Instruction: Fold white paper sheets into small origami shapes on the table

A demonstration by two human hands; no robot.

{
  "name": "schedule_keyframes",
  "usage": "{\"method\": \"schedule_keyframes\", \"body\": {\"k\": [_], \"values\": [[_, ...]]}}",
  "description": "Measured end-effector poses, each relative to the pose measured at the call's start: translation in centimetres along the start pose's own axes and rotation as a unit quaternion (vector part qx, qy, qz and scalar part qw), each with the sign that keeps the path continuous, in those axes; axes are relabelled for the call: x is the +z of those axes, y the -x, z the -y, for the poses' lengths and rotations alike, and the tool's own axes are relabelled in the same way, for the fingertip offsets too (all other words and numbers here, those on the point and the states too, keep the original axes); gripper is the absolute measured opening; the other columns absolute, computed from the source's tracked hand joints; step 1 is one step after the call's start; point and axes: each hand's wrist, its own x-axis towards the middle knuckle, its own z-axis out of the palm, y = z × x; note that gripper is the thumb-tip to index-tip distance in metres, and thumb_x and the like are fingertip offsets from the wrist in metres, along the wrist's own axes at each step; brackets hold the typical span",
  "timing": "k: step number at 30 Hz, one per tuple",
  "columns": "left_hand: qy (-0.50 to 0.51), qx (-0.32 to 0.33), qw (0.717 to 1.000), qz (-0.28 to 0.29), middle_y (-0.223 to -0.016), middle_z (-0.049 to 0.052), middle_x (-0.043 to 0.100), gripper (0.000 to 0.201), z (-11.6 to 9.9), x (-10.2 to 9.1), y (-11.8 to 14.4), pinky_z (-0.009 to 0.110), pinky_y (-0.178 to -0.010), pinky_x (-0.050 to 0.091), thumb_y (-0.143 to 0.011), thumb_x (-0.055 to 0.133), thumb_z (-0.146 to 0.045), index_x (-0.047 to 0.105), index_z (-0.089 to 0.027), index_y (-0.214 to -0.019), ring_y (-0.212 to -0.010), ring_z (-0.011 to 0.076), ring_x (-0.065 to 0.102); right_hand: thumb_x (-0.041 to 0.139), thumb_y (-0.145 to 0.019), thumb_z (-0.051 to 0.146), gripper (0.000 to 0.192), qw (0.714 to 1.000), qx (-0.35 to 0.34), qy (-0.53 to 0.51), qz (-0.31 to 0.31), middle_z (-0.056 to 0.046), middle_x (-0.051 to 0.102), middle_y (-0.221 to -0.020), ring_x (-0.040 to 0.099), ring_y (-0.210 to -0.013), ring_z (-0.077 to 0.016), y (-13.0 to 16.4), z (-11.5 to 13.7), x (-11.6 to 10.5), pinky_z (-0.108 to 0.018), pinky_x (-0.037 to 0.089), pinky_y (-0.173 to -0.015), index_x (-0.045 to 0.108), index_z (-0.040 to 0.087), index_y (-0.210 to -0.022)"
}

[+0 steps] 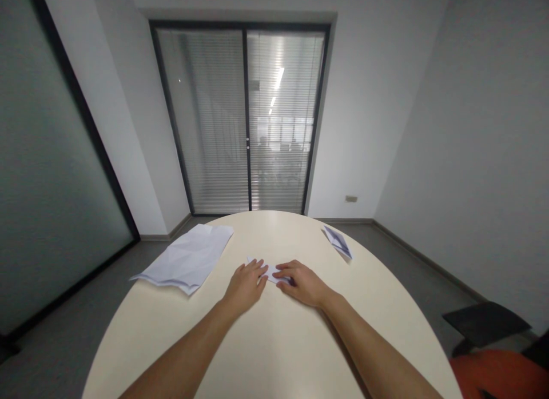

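At the middle of the round worktop (pixel 274 342), both hands are down on a small folded paper (pixel 271 271), and that is where all the action sits. The left hand (pixel 247 284) lies flat with its fingers (pixel 259 267) spread a little and stretched forward, tips pressing on the paper's left part. The right hand (pixel 300 282) comes in from the other side, fingers (pixel 283 268) curled low and pointing left across the paper's near edge, pinning it rather than gripping it. The paper's long axis runs left to right, tilted slightly away on the left end, and most of it hides under the two sets of fingertips, so its exact fold cannot be read. It lies straight ahead of both hands, about equally near to each, with the fingertips almost meeting over it. Off to the left, well apart, rests a stack of crumpled sheets (pixel 186 262). Far right, near the rim, sits a folded paper shape (pixel 338 242). Beyond, a blinded glass door (pixel 246 119); lower right, an orange chair (pixel 501 376).
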Motion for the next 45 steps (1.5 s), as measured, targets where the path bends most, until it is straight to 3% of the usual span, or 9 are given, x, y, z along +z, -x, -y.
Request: {"method": "schedule_keyframes", "body": {"k": [6,17,26,32,35,39,45], "values": [[-0.049,-0.072,0.996,0.008,-0.152,0.007,0.045,0.045,-0.1,0.3,0.0,0.048,-0.115,0.032,-0.099,0.039,-0.035,0.054,-0.023,-0.139,-0.143,0.026,0.037,0.06,-0.09,0.033,0.032,1.0,0.008,0.003,-0.004,-0.01,0.068,-0.126,0.06,-0.116,-0.0259,0.0,0.0,0.1,-0.041,0.046,-0.101,0.072,0.023,-0.118],[-0.083,-0.112,0.99,-0.013,-0.152,0.012,0.044,0.05,0.0,0.3,0.1,0.049,-0.114,0.032,-0.098,0.038,-0.038,0.053,-0.017,-0.14,-0.141,0.0309,0.038,0.058,-0.091,0.034,0.032,0.999,0.028,0.035,-0.006,-0.008,0.069,-0.123,0.061,-0.112,-0.0258,0.0,-0.4,-0.1,-0.039,0.046,-0.099,0.07,0.022,-0.118],[-0.087,-0.122,0.989,-0.013,-0.153,0.014,0.042,0.052,-0.1,0.1,0.3,0.049,-0.115,0.03,-0.097,0.039,-0.039,0.051,-0.015,-0.142,-0.142,0.0316,0.037,0.06,-0.09,0.043,0.027,0.979,0.143,0.138,-0.042,-0.01,0.07,-0.11,0.06,-0.101,-0.0265,0.1,-0.7,-0.4,-0.035,0.045,-0.086,0.07,0.02,-0.099],[-0.088,-0.119,0.989,-0.009,-0.154,0.014,0.041,0.051,0.1,0.3,0.2,0.05,-0.115,0.03,-0.097,0.041,-0.039,0.051,-0.02,-0.143,-0.142,0.0322,0.037,0.057,-0.091,0.049,0.037,0.974,0.177,0.14,-0.031,-0.012,0.067,-0.114,0.059,-0.105,-0.0256,0.0,-0.4,-0.5,-0.035,0.043,-0.09,0.07,0.018,-0.108],[-0.072,-0.087,0.994,-0.008,-0.154,0.011,0.041,0.047,0.2,0.4,0.2,0.052,-0.116,0.029,-0.098,0.041,-0.04,0.053,-0.025,-0.141,-0.144,0.0318,0.034,0.056,-0.092,0.049,0.04,0.976,0.173,0.132,-0.021,-0.011,0.066,-0.121,0.057,-0.111,-0.0262,0.0,-0.3,-0.4,-0.039,0.04,-0.096,0.068,0.021,-0.118],[-0.023,0.003,1.0,0.007,-0.153,0.009,0.044,0.044,0.1,0.0,0.2,0.049,-0.116,0.03,-0.1,0.038,-0.035,0.055,-0.023,-0.139,-0.144,0.0275,0.035,0.052,-0.096,0.04,0.037,0.987,0.11,0.118,-0.016,-0.008,0.063,-0.133,0.051,-0.126,-0.027,0.1,-0.2,0.2,-0.051,0.026,-0.112,0.063,0.026,-0.128],[0.048,0.159,0.986,0.006,-0.139,0.003,0.059,0.039,-0.8,-1.3,0.4,0.038,-0.11,0.041,-0.099,0.041,-0.023,0.058,-0.028,-0.134,-0.13,0.0185,0.053,0.041,-0.1,0.03,0.04,0.998,-0.003,0.064,0.015,-0.009,0.059,-0.139,0.052,-0.128,-0.0224,-0.1,-0.4,0.6,-0.04,0.036,-0.111,0.061,0.024,-0.135]]}}
